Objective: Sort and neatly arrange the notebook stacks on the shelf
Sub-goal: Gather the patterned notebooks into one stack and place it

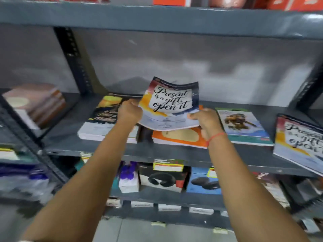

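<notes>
Both hands hold one notebook [170, 103] with the words "Present is a gift, open it" on its cover, lifted and tilted up above the grey shelf [108, 151]. The left hand [130, 111] is closed on the notebook's left edge; its fingers are curled in tight, and the fingertips are hidden behind the hand. The right hand [205, 119] grips the lower right corner, with the thumb pressed on the cover and the other fingers folded under it. A red thread [215, 136] is around the right wrist. The raised notebook bends a little at its top edge. Directly below it lies an orange stack [178, 139], a dark stack [106, 124] lies to the left, and a stack with a figure on the cover [242, 125] to the right. Another notebook with the same words [300, 142] leans at the far right.
</notes>
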`<action>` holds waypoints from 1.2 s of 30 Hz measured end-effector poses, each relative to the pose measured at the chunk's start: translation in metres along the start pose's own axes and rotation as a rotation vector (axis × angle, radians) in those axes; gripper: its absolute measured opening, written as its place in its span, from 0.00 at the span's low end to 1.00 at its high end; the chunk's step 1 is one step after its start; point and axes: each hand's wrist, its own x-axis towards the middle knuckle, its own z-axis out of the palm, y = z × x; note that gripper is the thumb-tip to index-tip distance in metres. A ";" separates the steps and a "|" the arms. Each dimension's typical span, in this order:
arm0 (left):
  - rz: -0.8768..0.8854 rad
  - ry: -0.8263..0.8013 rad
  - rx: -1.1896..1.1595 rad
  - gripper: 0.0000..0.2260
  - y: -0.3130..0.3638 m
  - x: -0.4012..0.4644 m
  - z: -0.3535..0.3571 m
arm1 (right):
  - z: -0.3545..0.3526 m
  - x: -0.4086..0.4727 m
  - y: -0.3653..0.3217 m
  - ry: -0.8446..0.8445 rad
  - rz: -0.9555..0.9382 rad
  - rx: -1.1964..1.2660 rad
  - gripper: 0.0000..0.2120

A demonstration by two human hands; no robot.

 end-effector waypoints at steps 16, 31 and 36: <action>-0.222 -0.085 0.476 0.10 -0.136 0.064 -0.121 | 0.189 -0.010 0.036 -0.163 -0.013 -0.796 0.19; 0.212 -0.018 0.793 0.15 -0.032 0.015 -0.022 | 0.081 -0.004 0.009 0.190 -0.466 -1.227 0.13; 0.434 -0.133 0.621 0.12 0.045 -0.040 0.093 | -0.050 0.013 0.008 0.353 -0.348 -1.172 0.14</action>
